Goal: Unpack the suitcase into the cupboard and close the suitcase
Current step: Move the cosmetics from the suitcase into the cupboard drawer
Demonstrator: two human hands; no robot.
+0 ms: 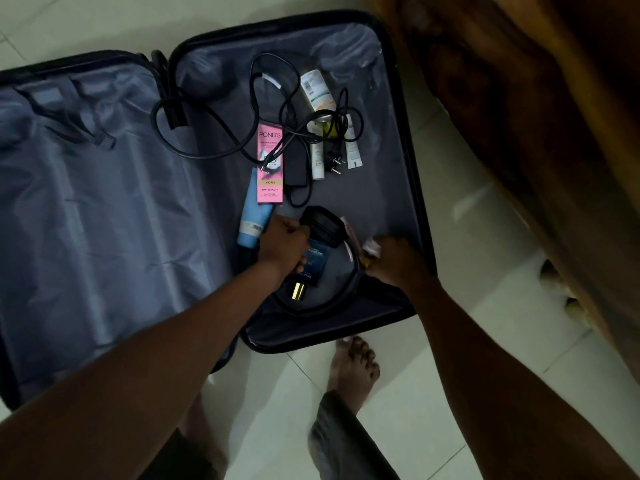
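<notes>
Both bare forearms reach into open grey-lined suitcase [398,174]; left hand [282,242] grips black pouch [320,225], right hand [394,259] pinches small packets [371,248].

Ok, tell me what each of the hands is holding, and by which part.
Left hand grips the black pouch at its left end. Right hand holds small items; where, I cannot tell.

Single head-worn view, looking steeply down, close over open suitcase [104,202] on floor [450,393]
</notes>
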